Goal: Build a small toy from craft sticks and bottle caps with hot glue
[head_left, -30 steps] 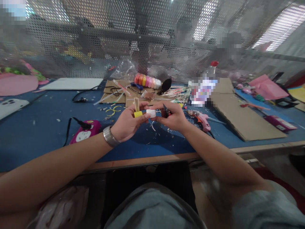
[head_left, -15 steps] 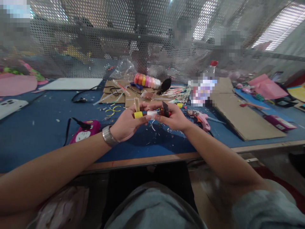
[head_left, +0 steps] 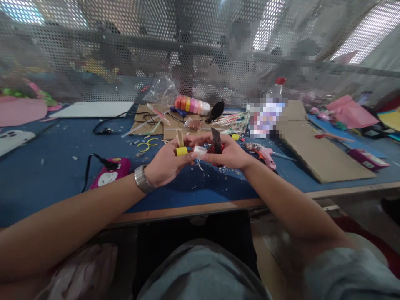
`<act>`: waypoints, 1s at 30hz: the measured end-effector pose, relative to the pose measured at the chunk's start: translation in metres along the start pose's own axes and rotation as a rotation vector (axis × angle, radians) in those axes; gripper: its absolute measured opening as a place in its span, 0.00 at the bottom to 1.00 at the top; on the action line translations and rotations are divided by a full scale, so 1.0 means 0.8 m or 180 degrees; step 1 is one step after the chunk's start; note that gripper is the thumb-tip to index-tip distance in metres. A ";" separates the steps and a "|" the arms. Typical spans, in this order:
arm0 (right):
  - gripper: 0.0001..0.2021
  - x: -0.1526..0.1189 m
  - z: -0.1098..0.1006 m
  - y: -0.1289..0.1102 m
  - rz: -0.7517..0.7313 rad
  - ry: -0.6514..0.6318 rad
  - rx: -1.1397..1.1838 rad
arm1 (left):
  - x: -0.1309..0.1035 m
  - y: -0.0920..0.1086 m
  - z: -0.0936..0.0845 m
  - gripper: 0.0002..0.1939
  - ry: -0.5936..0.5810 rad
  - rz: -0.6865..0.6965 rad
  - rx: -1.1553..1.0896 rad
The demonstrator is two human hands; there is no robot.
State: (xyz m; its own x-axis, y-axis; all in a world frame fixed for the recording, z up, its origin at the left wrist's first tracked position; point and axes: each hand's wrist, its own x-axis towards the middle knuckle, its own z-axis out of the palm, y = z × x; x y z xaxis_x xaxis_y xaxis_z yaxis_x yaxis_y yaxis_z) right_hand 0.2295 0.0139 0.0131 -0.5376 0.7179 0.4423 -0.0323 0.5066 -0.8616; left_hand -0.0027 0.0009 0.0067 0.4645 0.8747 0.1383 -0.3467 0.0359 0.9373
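Observation:
Above the front part of the table my two hands meet. My left hand (head_left: 165,161) is closed round a small yellow piece (head_left: 181,151), from which pale wooden sticks (head_left: 179,137) stand up. Its thumb tip also touches a white cap-like piece (head_left: 200,151) between the hands. My right hand (head_left: 231,153) is closed, with its thumb against the same white piece. Tucked in its fingers is a dark flat blade-like strip (head_left: 216,141) with a red part at its lower end; its exact kind is unclear.
A pink hot glue gun (head_left: 266,156) and cardboard (head_left: 325,154) lie to the right. At left stands a magenta power socket (head_left: 120,170) with a plugged cable. Behind my hands are coloured pots (head_left: 192,105), straws (head_left: 231,120) and a red-capped bottle (head_left: 279,89). Scraps litter the table.
The white piece has tilted between my fingers. The dark strip in my right hand has swung more upright, showing more of its length. Both hands stay in nearly the same place.

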 end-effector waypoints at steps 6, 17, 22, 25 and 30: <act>0.23 0.001 0.002 0.004 0.0022 0.0047 0.0017 | 0.001 -0.003 -0.002 0.26 0.0101 -0.0062 -0.0290; 0.25 0.001 0.004 0.008 0.0165 0.0281 -0.0022 | 0.000 0.000 -0.001 0.24 0.0113 -0.0044 -0.0183; 0.22 0.000 0.002 0.005 0.0208 0.0208 -0.0295 | 0.000 -0.001 -0.003 0.23 0.0075 -0.0029 -0.0060; 0.22 0.001 0.002 0.006 0.0109 0.0211 -0.0338 | 0.001 -0.001 -0.003 0.25 0.0089 -0.0049 -0.0013; 0.23 0.002 0.004 0.009 0.0065 0.0217 -0.0321 | 0.001 -0.001 -0.003 0.25 0.0132 0.0004 0.0136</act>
State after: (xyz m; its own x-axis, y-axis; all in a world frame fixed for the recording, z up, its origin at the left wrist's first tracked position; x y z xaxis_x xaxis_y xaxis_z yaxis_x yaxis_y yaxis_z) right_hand 0.2258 0.0171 0.0064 -0.4787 0.7576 0.4437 0.0648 0.5345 -0.8427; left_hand -0.0036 0.0028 0.0052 0.4295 0.8941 0.1270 -0.3117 0.0148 0.9501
